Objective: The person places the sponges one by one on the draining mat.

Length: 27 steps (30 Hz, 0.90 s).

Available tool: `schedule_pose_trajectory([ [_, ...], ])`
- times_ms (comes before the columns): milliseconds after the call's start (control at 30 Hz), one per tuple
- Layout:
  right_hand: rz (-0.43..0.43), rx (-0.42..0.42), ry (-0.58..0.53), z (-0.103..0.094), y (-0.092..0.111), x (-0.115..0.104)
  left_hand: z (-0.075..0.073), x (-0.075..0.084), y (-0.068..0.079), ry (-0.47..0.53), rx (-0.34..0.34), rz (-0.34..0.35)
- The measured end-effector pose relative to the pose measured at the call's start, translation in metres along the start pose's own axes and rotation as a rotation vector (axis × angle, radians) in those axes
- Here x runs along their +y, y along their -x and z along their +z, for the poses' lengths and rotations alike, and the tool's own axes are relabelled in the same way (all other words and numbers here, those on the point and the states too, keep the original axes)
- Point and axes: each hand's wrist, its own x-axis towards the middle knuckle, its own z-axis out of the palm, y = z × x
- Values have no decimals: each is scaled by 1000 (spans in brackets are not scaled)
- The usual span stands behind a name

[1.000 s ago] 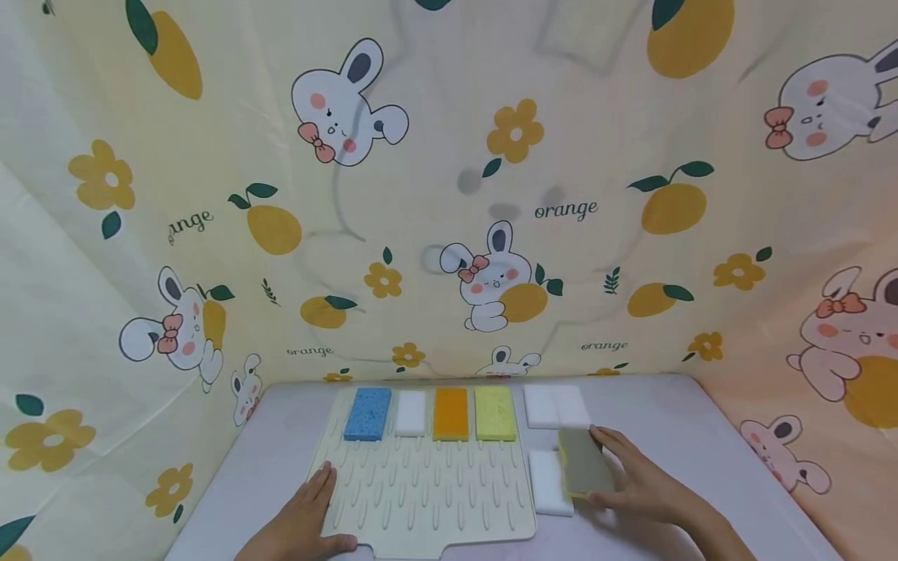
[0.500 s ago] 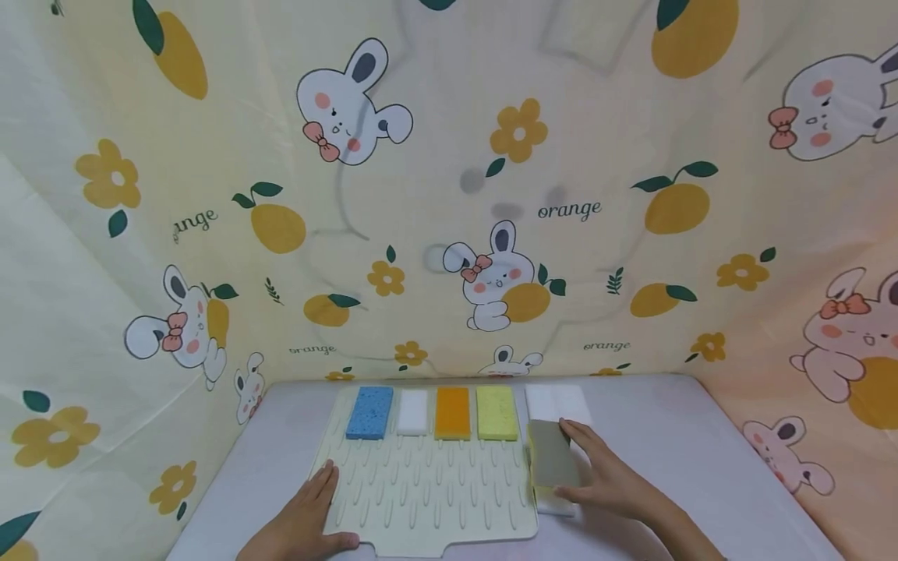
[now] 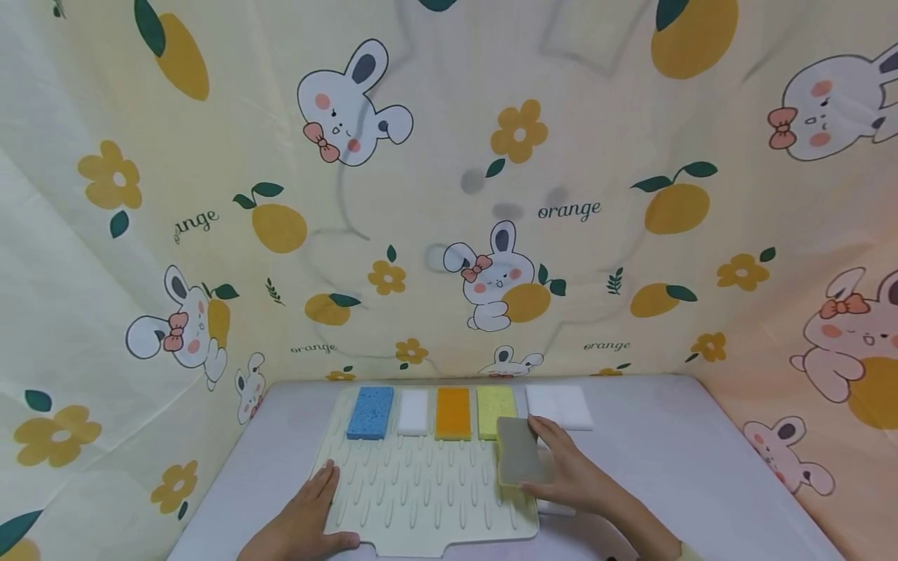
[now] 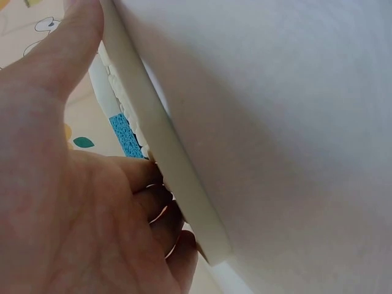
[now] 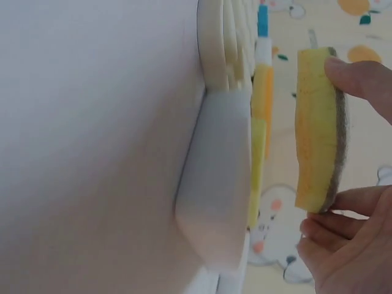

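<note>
My right hand pinches a scouring sponge between thumb and fingers, its grey-brown scrubbing side up. In the right wrist view the yellow body of this scouring sponge shows a gap between it and the board's surface. The pale ridged board lies beneath, its right part under the sponge in the head view. My left hand rests at the board's lower left, fingers along the side and thumb at the front edge. Along the board's back stand blue, white, orange and yellow-green sponges in a row.
White blocks lie on the table right of the board's back corner. Another white block, mostly hidden by the right hand, lies beside the board's right edge. A patterned cloth hangs around the table.
My right hand has carried the scouring sponge leftward, from over the white block beside the board to over the board's right part. The left hand stays on the board's edge.
</note>
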Motion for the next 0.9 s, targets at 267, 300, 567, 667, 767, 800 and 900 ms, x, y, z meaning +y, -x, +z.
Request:
schedule_pose_trajectory([
  [267,-12,-53,-19,14,-14,-16,1,1,0,1,3,-13],
  [300,-13,-56,-26,15,-15,-18,0,1,0,2,3,-12],
  [567,-67,-70,-38,31,-28,-31,-2,3,2,11,3,-26],
  [667,-84,-85,-52,36,-33,-37,-2,3,2,6,3,-15],
  [767,-82,-95,-61,41,-38,-43,-1,1,1,-2,6,7],
  [800,-83,-99,-60,43,-40,-45,0,1,1,-5,8,15],
  [900,-89,-116,-52,49,-46,-51,0,1,2,-11,11,26],
])
